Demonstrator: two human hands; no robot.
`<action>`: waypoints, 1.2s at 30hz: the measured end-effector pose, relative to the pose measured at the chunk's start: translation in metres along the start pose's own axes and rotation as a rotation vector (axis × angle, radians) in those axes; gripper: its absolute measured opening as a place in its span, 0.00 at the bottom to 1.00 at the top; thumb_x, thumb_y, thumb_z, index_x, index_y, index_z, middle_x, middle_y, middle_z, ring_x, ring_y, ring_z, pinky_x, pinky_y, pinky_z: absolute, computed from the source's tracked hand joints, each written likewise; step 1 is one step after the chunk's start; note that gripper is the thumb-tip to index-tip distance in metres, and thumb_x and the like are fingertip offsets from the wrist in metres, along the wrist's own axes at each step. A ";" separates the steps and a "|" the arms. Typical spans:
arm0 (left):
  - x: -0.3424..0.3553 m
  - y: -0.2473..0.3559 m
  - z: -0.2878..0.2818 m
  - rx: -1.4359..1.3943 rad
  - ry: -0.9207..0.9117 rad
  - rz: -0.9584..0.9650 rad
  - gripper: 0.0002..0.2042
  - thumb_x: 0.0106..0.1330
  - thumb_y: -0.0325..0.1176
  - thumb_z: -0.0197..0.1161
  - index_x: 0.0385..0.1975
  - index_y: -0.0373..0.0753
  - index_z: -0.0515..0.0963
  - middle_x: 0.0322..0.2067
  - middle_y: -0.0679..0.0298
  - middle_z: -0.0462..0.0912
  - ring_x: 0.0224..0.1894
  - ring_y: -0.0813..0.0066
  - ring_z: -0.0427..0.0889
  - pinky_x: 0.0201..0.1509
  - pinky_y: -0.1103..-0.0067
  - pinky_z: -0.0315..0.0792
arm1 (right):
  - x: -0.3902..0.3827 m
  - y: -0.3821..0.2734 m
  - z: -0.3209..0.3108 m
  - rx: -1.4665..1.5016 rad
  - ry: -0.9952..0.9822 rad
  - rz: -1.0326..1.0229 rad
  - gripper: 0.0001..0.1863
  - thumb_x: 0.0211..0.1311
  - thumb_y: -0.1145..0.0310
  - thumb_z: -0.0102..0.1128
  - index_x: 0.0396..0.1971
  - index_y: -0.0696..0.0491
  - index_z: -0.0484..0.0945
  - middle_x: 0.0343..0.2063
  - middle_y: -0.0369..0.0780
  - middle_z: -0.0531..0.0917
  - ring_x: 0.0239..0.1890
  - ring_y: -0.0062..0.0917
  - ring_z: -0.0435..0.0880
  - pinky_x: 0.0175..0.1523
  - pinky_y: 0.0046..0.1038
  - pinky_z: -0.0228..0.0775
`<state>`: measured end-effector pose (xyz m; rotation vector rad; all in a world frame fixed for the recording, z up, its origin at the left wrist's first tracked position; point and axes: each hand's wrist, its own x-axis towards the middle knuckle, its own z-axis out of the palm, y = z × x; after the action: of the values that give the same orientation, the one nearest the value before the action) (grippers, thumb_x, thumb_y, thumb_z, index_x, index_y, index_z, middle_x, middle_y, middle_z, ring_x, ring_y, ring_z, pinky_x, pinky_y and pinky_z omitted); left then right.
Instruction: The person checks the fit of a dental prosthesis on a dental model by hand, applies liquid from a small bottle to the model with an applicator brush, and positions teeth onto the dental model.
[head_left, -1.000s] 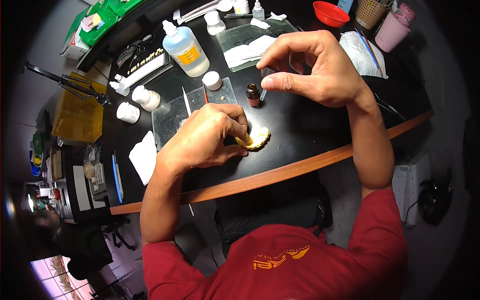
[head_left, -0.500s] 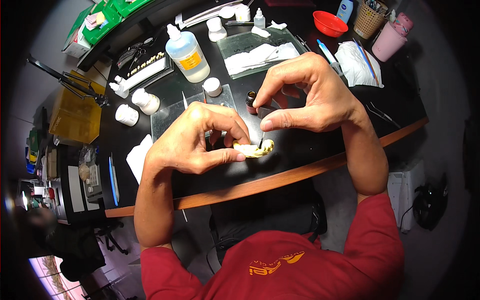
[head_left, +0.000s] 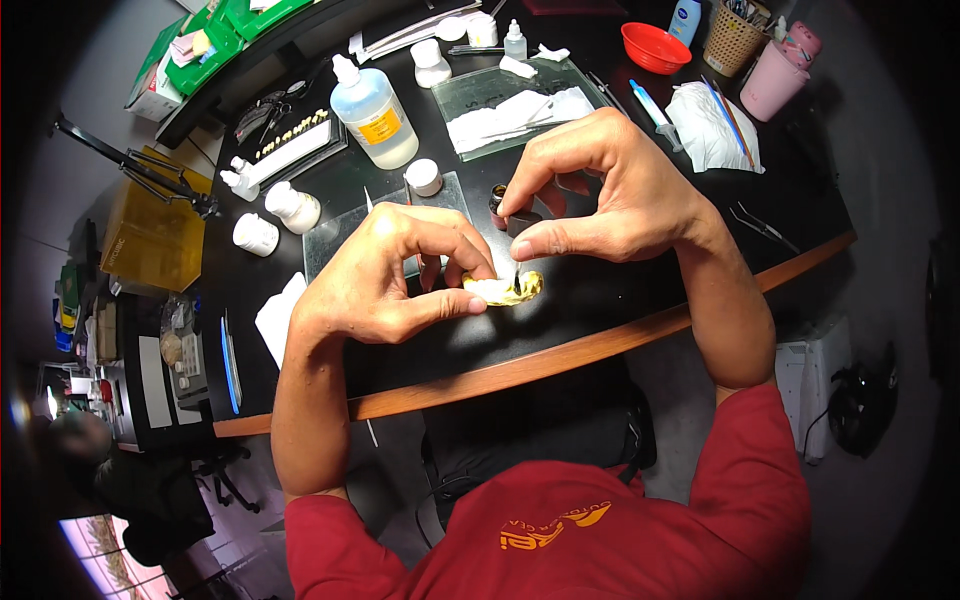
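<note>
My left hand (head_left: 385, 285) pinches a small pale yellow and white curved piece (head_left: 530, 289) between thumb and fingers; it resembles a dental cast, but its exact kind is unclear. Between the thumb and fingers of my right hand (head_left: 635, 200) is a dark brush cap (head_left: 522, 224), with its thin brush pointing down. The dark brush tip meets the yellow piece near its right part. Just behind the cap stands a small dark brown bottle (head_left: 498, 200) without a lid, partly hidden by my right fingers.
Behind my left hand lies a glass slab (head_left: 335, 230) with a white round jar (head_left: 423, 177) on it. A big squeeze bottle (head_left: 375, 115) stands farther back. White jars (head_left: 256, 234) are at left, tweezers (head_left: 765, 228) at right, a red bowl (head_left: 655, 48) at the back.
The yellow piece and both hands have shifted slightly left and up in the view. The brush still meets the piece, and both grips are kept.
</note>
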<state>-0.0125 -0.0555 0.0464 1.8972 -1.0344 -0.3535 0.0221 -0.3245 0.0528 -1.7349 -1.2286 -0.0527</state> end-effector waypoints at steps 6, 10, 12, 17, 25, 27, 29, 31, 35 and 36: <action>-0.001 0.003 -0.001 -0.005 -0.004 -0.068 0.09 0.57 0.30 0.79 0.34 0.35 0.88 0.36 0.61 0.89 0.33 0.74 0.85 0.35 0.78 0.76 | -0.003 0.000 -0.001 0.074 0.049 0.074 0.12 0.53 0.64 0.83 0.32 0.53 0.89 0.26 0.33 0.86 0.26 0.15 0.80 0.30 0.21 0.66; 0.002 0.000 0.002 0.067 0.069 0.083 0.09 0.54 0.30 0.81 0.33 0.37 0.89 0.35 0.61 0.89 0.37 0.70 0.86 0.43 0.73 0.77 | -0.002 -0.004 -0.004 -0.011 0.075 0.063 0.12 0.53 0.64 0.84 0.32 0.52 0.89 0.27 0.31 0.86 0.27 0.14 0.79 0.30 0.21 0.65; 0.004 0.005 -0.001 0.215 0.097 0.117 0.09 0.50 0.29 0.82 0.30 0.39 0.90 0.33 0.64 0.89 0.39 0.70 0.87 0.50 0.71 0.76 | -0.002 -0.004 -0.004 -0.055 0.093 0.043 0.13 0.53 0.64 0.84 0.32 0.53 0.89 0.27 0.31 0.86 0.28 0.14 0.79 0.31 0.21 0.65; 0.001 0.007 0.002 0.349 0.210 0.266 0.09 0.44 0.22 0.78 0.27 0.38 0.89 0.30 0.65 0.87 0.33 0.71 0.85 0.40 0.74 0.76 | -0.002 -0.004 -0.004 0.002 0.193 -0.078 0.15 0.49 0.65 0.86 0.32 0.53 0.87 0.27 0.30 0.85 0.27 0.14 0.79 0.32 0.21 0.66; -0.006 0.010 0.007 0.430 0.478 0.249 0.10 0.41 0.19 0.77 0.23 0.38 0.86 0.24 0.66 0.79 0.29 0.73 0.80 0.31 0.78 0.73 | 0.000 -0.011 -0.001 -0.007 0.238 -0.252 0.16 0.42 0.73 0.87 0.32 0.53 0.87 0.28 0.34 0.85 0.26 0.18 0.80 0.31 0.21 0.69; -0.006 0.010 0.005 0.449 0.450 0.231 0.10 0.39 0.16 0.77 0.21 0.36 0.84 0.22 0.67 0.80 0.27 0.73 0.80 0.32 0.77 0.74 | 0.001 -0.012 0.002 -0.022 0.249 -0.271 0.16 0.42 0.74 0.87 0.32 0.53 0.88 0.29 0.34 0.86 0.27 0.18 0.80 0.31 0.22 0.70; -0.005 0.010 0.005 0.453 0.450 0.216 0.10 0.38 0.16 0.76 0.20 0.36 0.84 0.22 0.67 0.79 0.27 0.74 0.79 0.31 0.77 0.73 | 0.003 -0.012 0.003 -0.035 0.261 -0.289 0.17 0.41 0.75 0.87 0.33 0.53 0.88 0.30 0.35 0.86 0.27 0.19 0.81 0.31 0.22 0.72; -0.005 0.011 0.006 0.456 0.449 0.200 0.11 0.38 0.15 0.76 0.20 0.35 0.83 0.22 0.67 0.77 0.26 0.74 0.79 0.30 0.77 0.73 | 0.003 -0.014 0.001 -0.139 0.174 -0.329 0.21 0.39 0.77 0.88 0.36 0.57 0.87 0.32 0.43 0.88 0.33 0.27 0.87 0.36 0.25 0.78; -0.006 0.010 0.007 0.468 0.423 0.164 0.11 0.36 0.16 0.75 0.20 0.36 0.83 0.23 0.66 0.75 0.24 0.77 0.77 0.27 0.79 0.69 | 0.005 -0.010 0.009 -0.175 0.153 -0.318 0.19 0.39 0.77 0.88 0.34 0.57 0.88 0.32 0.41 0.88 0.31 0.26 0.87 0.34 0.25 0.78; -0.006 0.011 0.007 0.468 0.421 0.153 0.11 0.36 0.16 0.75 0.21 0.36 0.83 0.23 0.66 0.75 0.24 0.78 0.77 0.25 0.80 0.68 | 0.005 -0.010 0.011 -0.173 0.150 -0.317 0.19 0.39 0.77 0.88 0.34 0.57 0.88 0.32 0.41 0.88 0.31 0.26 0.87 0.34 0.25 0.78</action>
<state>-0.0259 -0.0578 0.0510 2.1544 -1.0185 0.3982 0.0124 -0.3130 0.0562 -1.6327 -1.4079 -0.4805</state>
